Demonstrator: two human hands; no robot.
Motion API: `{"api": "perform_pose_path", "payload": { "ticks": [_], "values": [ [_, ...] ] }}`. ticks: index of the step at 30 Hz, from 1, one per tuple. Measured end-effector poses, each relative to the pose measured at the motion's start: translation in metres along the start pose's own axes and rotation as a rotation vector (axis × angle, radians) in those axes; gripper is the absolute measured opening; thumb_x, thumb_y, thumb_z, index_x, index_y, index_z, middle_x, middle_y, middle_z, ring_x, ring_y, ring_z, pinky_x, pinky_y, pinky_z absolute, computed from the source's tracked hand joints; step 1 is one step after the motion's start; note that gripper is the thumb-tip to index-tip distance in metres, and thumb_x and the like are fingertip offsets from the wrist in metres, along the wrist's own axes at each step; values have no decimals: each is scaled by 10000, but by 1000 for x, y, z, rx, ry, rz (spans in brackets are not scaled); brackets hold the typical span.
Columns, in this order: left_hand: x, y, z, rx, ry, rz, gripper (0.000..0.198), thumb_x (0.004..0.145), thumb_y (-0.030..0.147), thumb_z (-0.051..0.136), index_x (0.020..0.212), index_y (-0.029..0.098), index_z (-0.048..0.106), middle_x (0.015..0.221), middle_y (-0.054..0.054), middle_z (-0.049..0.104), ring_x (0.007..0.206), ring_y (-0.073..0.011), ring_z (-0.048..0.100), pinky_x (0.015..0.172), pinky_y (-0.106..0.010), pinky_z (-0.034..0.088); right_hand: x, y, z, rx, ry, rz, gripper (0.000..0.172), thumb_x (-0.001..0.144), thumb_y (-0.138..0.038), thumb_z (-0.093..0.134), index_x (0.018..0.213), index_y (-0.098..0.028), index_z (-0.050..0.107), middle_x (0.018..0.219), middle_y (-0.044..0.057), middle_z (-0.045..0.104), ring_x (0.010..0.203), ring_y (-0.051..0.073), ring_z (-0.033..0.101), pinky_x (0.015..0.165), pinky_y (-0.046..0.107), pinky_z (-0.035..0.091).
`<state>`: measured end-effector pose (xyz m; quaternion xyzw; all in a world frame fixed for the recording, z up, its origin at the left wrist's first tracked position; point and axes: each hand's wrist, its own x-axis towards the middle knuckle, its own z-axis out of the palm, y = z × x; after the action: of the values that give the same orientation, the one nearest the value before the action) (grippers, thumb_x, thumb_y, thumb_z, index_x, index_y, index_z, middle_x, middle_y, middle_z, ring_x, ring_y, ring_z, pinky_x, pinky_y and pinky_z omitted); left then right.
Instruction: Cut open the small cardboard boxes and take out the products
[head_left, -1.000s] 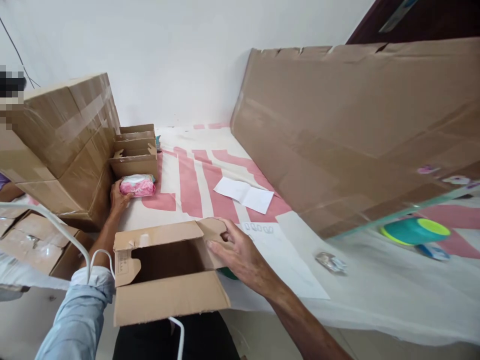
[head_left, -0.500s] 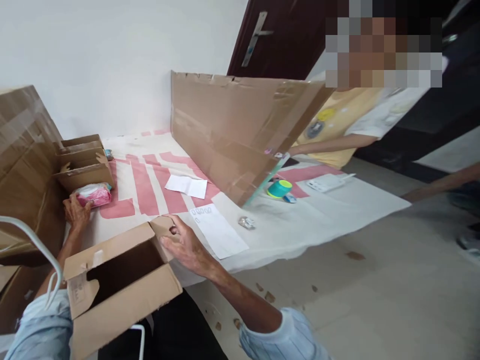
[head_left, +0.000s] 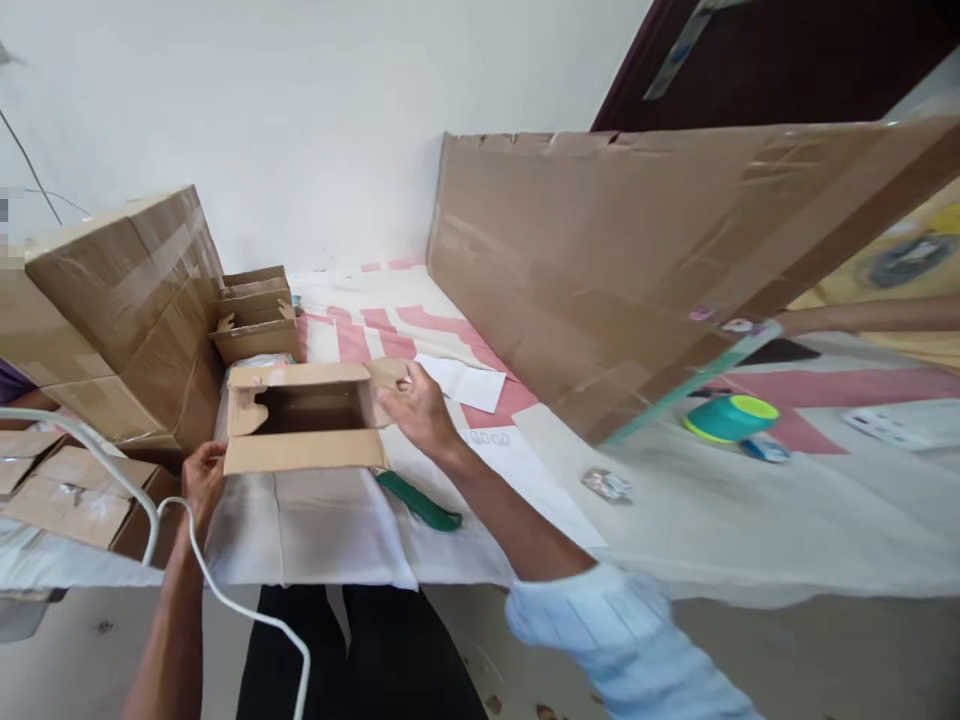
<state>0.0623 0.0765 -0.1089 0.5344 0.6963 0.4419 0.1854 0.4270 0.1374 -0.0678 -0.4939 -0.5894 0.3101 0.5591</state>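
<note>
Cloth-covered surface (head_left: 712,530) vs. white wall (head_left: 300,120), dark door (head_left: 787,50) at rt; L hand (head_left: 201,482) & R hand (head_left: 420,407) each grip cardboard box (head_left: 300,450).

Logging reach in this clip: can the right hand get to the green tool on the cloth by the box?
Probably yes: the green tool lies uncovered beside the forearm, but the right hand must first let go of the box flap.

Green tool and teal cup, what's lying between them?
Head view: between green tool and teal cup, a white paper sheet and a small shiny packet.
</note>
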Motion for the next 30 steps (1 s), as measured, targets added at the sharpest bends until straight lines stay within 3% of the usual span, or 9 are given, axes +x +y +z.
{"api": "perform_pose_path", "payload": {
  "ticks": [4, 7, 10, 14, 18, 22, 26, 30],
  "values": [
    [-32, -2, 7, -9, -69, 15, 273, 701, 489, 681, 731, 222, 727, 737, -58, 758, 704, -250, 728, 736, -380, 608, 47, 1, 57, 50, -45, 42, 424, 760, -303, 648, 1167, -187, 630, 1022, 70, 737, 951, 222, 681, 856, 350, 594],
    [-25, 9, 25, 16, -133, 44, 235, 727, 465, 697, 735, 239, 757, 758, -53, 781, 748, -262, 742, 777, -385, 610, 64, -4, 93, 77, -100, 113, 524, 823, -275, 621, 1330, -147, 588, 1035, 87, 746, 913, 213, 691, 835, 356, 603],
    [-7, 19, 47, 49, -185, 57, 256, 761, 476, 701, 728, 230, 764, 700, -42, 761, 724, -259, 726, 716, -359, 580, 60, -7, 102, 66, -84, 88, 579, 882, -312, 636, 1434, -161, 548, 1173, 131, 743, 952, 224, 702, 883, 388, 602],
    [19, 22, 73, 98, -189, 43, 274, 794, 483, 726, 707, 226, 760, 713, -48, 768, 793, -279, 744, 715, -349, 545, 17, 5, 69, -45, -99, -36, 485, 939, -412, 625, 1376, -203, 605, 1301, 133, 715, 998, 225, 695, 910, 394, 594],
    [43, 19, 88, 149, -128, 2, 381, 857, 542, 687, 657, 221, 735, 677, -90, 753, 783, -310, 744, 729, -381, 531, -50, 34, 16, -267, -166, -157, 305, 990, -422, 581, 1174, -207, 694, 1132, 112, 745, 1041, 267, 694, 975, 451, 569],
    [62, 16, 94, 167, -102, 1, 445, 874, 576, 664, 604, 225, 713, 670, -104, 754, 763, -308, 740, 748, -385, 530, -111, 73, -23, -448, -220, -174, 255, 965, -367, 613, 1144, -213, 711, 1118, 126, 748, 1075, 309, 682, 968, 478, 572],
    [88, 14, 100, 163, -88, 25, 434, 882, 577, 661, 645, 222, 740, 691, -100, 770, 790, -308, 746, 755, -377, 543, -144, 102, -39, -516, -229, -213, 280, 983, -328, 592, 1214, -222, 708, 1173, 131, 743, 1094, 316, 677, 982, 493, 573],
    [124, 12, 110, 141, -101, 45, 417, 906, 534, 670, 651, 210, 734, 696, -88, 769, 782, -286, 742, 756, -361, 557, -150, 111, -40, -543, -180, -267, 308, 1015, -315, 561, 1262, -208, 710, 1206, 151, 739, 1127, 328, 680, 998, 508, 574]
  ]
}}
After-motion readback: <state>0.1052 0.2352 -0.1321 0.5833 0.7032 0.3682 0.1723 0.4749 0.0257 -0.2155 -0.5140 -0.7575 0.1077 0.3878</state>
